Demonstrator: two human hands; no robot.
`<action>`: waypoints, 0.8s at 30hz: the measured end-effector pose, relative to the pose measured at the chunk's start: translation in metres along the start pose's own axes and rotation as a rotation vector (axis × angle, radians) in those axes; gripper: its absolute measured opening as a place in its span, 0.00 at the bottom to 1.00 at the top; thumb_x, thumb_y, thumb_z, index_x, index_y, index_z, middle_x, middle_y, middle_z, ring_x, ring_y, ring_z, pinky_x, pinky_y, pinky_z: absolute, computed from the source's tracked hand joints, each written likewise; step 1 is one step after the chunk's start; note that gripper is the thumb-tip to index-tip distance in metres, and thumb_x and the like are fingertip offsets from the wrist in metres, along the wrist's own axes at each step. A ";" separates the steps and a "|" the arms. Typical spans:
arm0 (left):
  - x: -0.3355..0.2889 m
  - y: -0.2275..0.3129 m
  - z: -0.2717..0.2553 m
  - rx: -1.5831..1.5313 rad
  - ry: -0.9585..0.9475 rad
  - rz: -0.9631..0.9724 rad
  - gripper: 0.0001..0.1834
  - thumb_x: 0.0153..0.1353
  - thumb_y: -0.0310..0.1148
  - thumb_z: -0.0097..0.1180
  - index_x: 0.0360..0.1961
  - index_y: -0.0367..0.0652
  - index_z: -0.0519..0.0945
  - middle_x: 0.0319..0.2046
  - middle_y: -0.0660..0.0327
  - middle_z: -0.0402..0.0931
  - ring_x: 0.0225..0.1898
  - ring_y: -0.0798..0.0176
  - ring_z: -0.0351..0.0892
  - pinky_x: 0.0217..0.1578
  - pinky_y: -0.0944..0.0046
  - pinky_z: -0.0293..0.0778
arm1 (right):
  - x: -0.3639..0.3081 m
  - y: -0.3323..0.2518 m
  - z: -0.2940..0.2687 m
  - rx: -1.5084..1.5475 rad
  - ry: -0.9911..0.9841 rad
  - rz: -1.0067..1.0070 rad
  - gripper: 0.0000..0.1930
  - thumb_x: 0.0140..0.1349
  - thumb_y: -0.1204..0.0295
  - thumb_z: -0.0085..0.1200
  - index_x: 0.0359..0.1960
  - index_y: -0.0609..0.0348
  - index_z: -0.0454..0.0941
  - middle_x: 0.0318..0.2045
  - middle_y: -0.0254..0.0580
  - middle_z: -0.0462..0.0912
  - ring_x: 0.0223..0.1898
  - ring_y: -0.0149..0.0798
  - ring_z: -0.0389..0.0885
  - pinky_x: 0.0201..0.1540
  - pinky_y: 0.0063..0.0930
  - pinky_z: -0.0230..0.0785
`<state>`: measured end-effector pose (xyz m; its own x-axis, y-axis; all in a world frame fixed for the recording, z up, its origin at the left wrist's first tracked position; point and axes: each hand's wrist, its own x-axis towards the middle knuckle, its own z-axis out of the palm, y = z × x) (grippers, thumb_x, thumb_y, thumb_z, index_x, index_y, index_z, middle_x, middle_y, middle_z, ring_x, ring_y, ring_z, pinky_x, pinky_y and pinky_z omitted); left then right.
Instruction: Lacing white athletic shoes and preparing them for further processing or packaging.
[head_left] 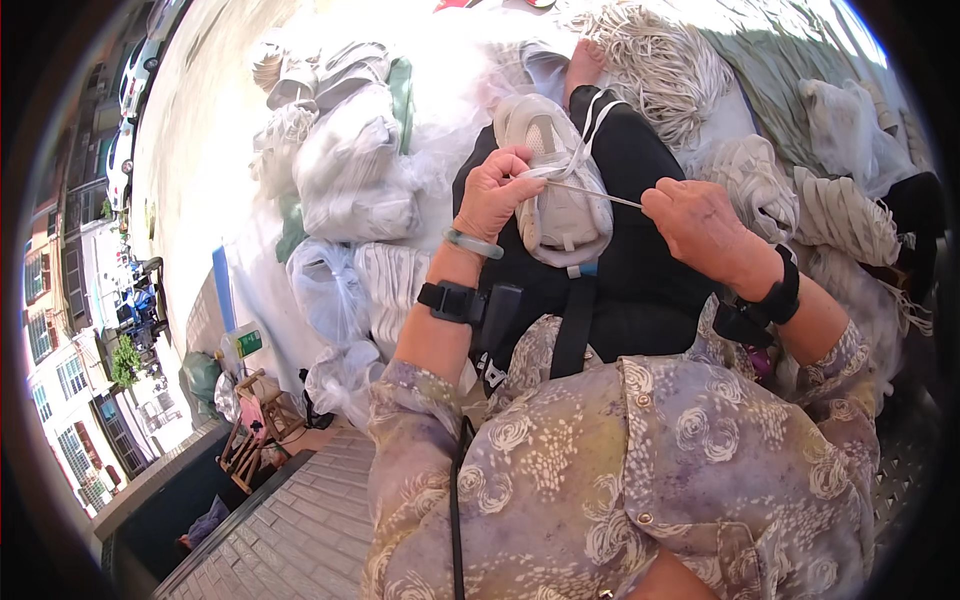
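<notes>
The left hand (496, 192) has its grip pinched, thumb against fingers, at a white lace (580, 156) on the pale shoe (562, 228), which rests on the dark-trousered lap between the two grips. The right hand (703, 228) has its grip closed around one end of a thin, straight strand (600, 195) stretching over the shoe toward the left grip. Beyond the right grip lies a heap of pale cords (668, 75); left of the left grip sit plastic-wrapped bundles (355, 175).
</notes>
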<state>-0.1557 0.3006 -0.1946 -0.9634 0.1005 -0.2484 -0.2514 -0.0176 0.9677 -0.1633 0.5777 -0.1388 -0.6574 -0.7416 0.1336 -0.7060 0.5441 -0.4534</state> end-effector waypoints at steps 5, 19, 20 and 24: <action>0.001 -0.014 0.008 0.476 0.134 0.190 0.08 0.36 0.27 0.60 0.22 0.41 0.76 0.41 0.59 0.72 0.39 0.61 0.71 0.39 0.65 0.67 | -0.046 -0.008 -0.034 -0.116 -0.115 -0.037 0.06 0.43 0.78 0.48 0.23 0.57 0.65 0.20 0.41 0.66 0.24 0.44 0.71 0.25 0.35 0.64; -0.005 -0.017 0.025 0.737 0.281 0.400 0.11 0.37 0.25 0.53 0.28 0.43 0.74 0.39 0.57 0.71 0.42 0.51 0.68 0.42 0.57 0.65 | -0.041 -0.003 -0.015 0.230 -0.188 0.092 0.07 0.53 0.70 0.52 0.25 0.59 0.71 0.22 0.44 0.71 0.26 0.48 0.74 0.28 0.38 0.65; -0.005 -0.014 0.030 0.779 0.281 0.431 0.10 0.38 0.26 0.54 0.27 0.43 0.76 0.40 0.57 0.71 0.43 0.50 0.68 0.43 0.56 0.64 | -0.025 0.000 -0.002 0.318 -0.082 0.135 0.07 0.55 0.69 0.52 0.25 0.60 0.72 0.22 0.45 0.73 0.27 0.50 0.74 0.29 0.38 0.65; -0.005 -0.010 0.049 0.915 0.322 0.518 0.06 0.41 0.29 0.56 0.24 0.42 0.79 0.43 0.57 0.71 0.46 0.49 0.67 0.45 0.53 0.61 | 0.041 0.008 0.050 0.333 0.129 0.185 0.08 0.51 0.74 0.48 0.33 0.61 0.72 0.27 0.49 0.77 0.34 0.52 0.76 0.36 0.41 0.67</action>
<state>-0.1438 0.3486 -0.2013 -0.9450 0.0274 0.3259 0.2260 0.7750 0.5902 -0.1834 0.5322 -0.1809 -0.8080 -0.5763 0.1229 -0.4625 0.4909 -0.7383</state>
